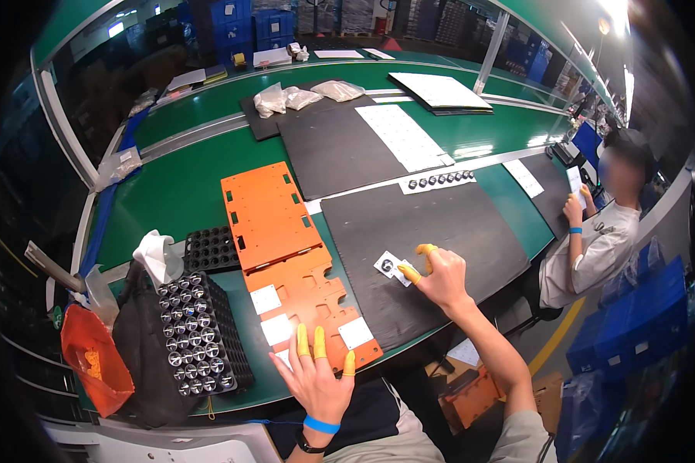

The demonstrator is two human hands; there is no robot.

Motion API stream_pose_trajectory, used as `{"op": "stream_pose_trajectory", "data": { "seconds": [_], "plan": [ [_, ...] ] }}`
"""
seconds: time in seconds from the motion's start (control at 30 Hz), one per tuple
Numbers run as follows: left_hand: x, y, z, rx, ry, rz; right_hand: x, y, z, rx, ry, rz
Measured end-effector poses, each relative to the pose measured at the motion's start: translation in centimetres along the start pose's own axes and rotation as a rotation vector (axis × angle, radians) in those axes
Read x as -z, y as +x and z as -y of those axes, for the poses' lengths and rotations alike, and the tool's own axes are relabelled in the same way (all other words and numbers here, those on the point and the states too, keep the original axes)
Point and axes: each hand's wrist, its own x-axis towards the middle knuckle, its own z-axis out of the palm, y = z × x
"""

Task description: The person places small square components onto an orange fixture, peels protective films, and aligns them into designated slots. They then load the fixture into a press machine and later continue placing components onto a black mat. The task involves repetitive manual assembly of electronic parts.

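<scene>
My left hand, with yellow finger cots, spreads its fingers over the near end of an orange fixture plate. Its fingertips are beside white square cards on the plate: one card lies just beyond them, another card to their right. My right hand, also in yellow finger cots, is over the black mat. One of its fingertips touches the right end of a small white card with a round black part. Another finger is raised apart from it.
Left of the plate stands a black tray of shiny round parts, with an orange bag beyond. A row of round black parts lies past the mat. Plastic bags are farther back. At right a person holds a white card.
</scene>
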Motion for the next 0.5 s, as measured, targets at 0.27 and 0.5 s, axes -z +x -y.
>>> {"op": "stream_pose_trajectory", "data": {
  "seconds": [0.27,0.5],
  "plan": [
    [0.1,0.1,0.1,-0.017,0.014,0.020,-0.2,1.0,-1.2,-0.134,0.050,0.356],
    [2.0,1.1,-1.3,0.014,-0.048,0.088,-2.5,2.8,-4.7,-0.223,0.116,0.247]
  ]
}}
